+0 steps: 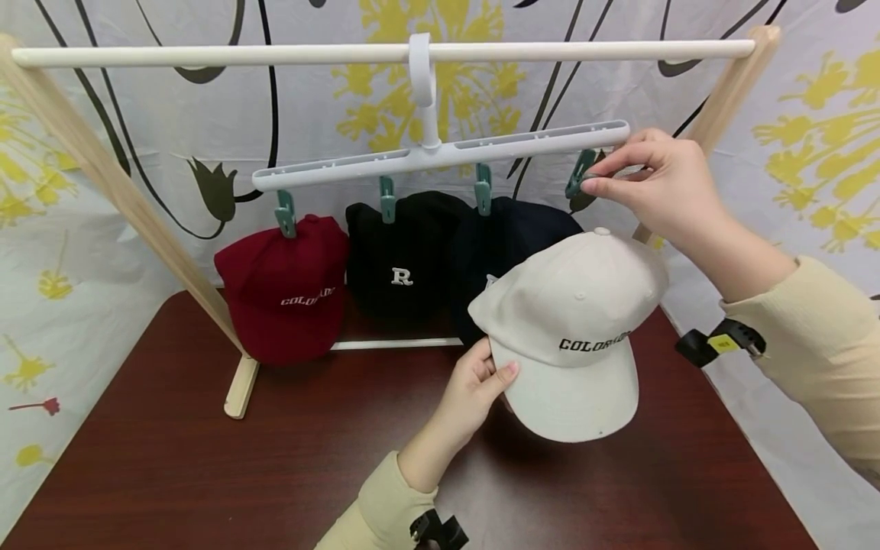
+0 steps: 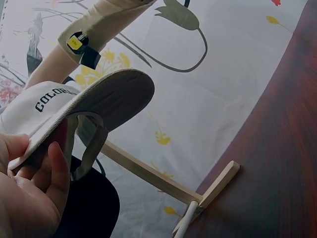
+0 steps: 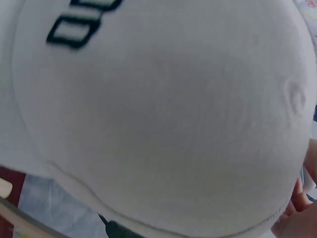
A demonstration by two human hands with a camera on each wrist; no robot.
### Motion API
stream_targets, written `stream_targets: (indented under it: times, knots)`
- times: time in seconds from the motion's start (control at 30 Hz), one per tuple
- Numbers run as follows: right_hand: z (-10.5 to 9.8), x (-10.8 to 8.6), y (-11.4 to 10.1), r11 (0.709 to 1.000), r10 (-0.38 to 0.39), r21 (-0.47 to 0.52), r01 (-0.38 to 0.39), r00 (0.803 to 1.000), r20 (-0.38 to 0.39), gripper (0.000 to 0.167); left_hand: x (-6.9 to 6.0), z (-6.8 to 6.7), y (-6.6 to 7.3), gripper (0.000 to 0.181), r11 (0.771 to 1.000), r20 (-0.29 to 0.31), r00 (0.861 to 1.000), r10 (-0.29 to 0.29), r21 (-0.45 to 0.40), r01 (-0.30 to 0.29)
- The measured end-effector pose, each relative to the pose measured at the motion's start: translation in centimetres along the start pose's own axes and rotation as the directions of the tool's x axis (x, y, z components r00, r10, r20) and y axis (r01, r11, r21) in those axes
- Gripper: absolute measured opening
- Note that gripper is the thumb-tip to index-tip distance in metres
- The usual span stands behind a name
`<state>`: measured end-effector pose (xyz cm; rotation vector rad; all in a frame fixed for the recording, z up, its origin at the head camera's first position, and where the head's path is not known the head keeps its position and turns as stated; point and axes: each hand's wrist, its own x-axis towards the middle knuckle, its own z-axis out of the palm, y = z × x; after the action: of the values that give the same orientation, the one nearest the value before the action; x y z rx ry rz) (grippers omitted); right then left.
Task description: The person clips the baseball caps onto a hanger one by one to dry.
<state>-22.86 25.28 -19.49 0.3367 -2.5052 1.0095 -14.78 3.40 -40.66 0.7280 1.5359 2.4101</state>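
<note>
My left hand [image 1: 474, 386] grips the brim edge of a white baseball cap [image 1: 580, 305] lettered COLORADO, thumb on top and fingers beneath. In the left wrist view the cap's brim [image 2: 119, 96] shows its underside. Up at the hanger's right end, my right hand [image 1: 663, 176] pinches a green clip [image 1: 581, 174] between thumb and fingers. The clip is above the white cap and apart from it. The white clip hanger [image 1: 440, 155] tilts, its right end higher. White fabric [image 3: 163, 119] fills most of the right wrist view.
A red cap [image 1: 285, 290], a black cap [image 1: 406, 252] and a navy cap [image 1: 516, 229] hang from the other clips. The hanger hooks over a white rod [image 1: 275, 55] on a wooden stand [image 1: 131, 198]. A dark red-brown table [image 1: 330, 458] lies below; a patterned curtain stands behind.
</note>
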Motion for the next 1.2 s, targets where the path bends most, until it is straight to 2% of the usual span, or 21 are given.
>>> stream_targets:
  times: [0.1, 0.2, 0.4, 0.6, 0.77, 0.83, 0.97, 1.1, 1.2]
  knots:
    - [0.1, -0.2, -0.1, 0.999, 0.036, 0.017, -0.036, 0.999, 0.004, 0.015, 0.0, -0.1, 0.0, 0.021, 1.0, -0.002, 1.0, 0.007, 0.0, -0.007]
    - [0.1, -0.4, -0.1, 0.993, 0.07, 0.09, -0.073, 0.997, 0.038, 0.012, 0.0, -0.3, -0.1, 0.02, 1.0, -0.01, 1.0, 0.012, 0.007, -0.012]
    - [0.4, -0.6, -0.1, 0.961, 0.052, 0.267, -0.076, 0.994, 0.098, 0.004, 0.2, -0.6, -0.2, 0.018, 0.999, -0.025, 1.0, 0.017, 0.031, -0.016]
    - [0.6, -0.9, -0.3, 0.955, 0.032, 0.293, -0.053, 0.997, 0.077, 0.005, 0.4, -1.0, -0.4, 0.018, 0.999, -0.033, 0.999, 0.011, 0.051, -0.009]
    - [0.8, -1.3, -0.4, 0.951, 0.064, 0.303, -0.069, 0.998, 0.027, 0.01, 0.5, -1.3, -0.4, 0.02, 0.997, -0.022, 1.0, 0.019, 0.07, -0.018]
    - [1.0, -1.5, -0.5, 0.939, 0.083, 0.333, -0.081, 0.996, 0.007, 0.015, 0.5, -1.4, -0.3, 0.02, 0.995, -0.022, 0.999, 0.031, 0.094, -0.029]
    - [1.5, -1.9, -0.9, 0.881, 0.114, 0.462, -0.1, 0.994, -0.001, 0.025, 0.6, -1.6, -0.3, 0.018, 0.985, -0.025, 0.998, 0.057, 0.166, -0.052]
    - [2.0, -2.2, -1.2, 0.781, 0.115, 0.616, -0.101, 0.993, 0.018, 0.034, 0.6, -1.8, -0.4, 0.017, 0.973, -0.029, 0.997, 0.073, 0.222, -0.065]
    - [2.3, -2.3, -1.3, 0.721, 0.106, 0.685, -0.103, 0.994, 0.037, 0.04, 0.6, -1.9, -0.3, 0.017, 0.968, -0.041, 0.996, 0.078, 0.243, -0.066]
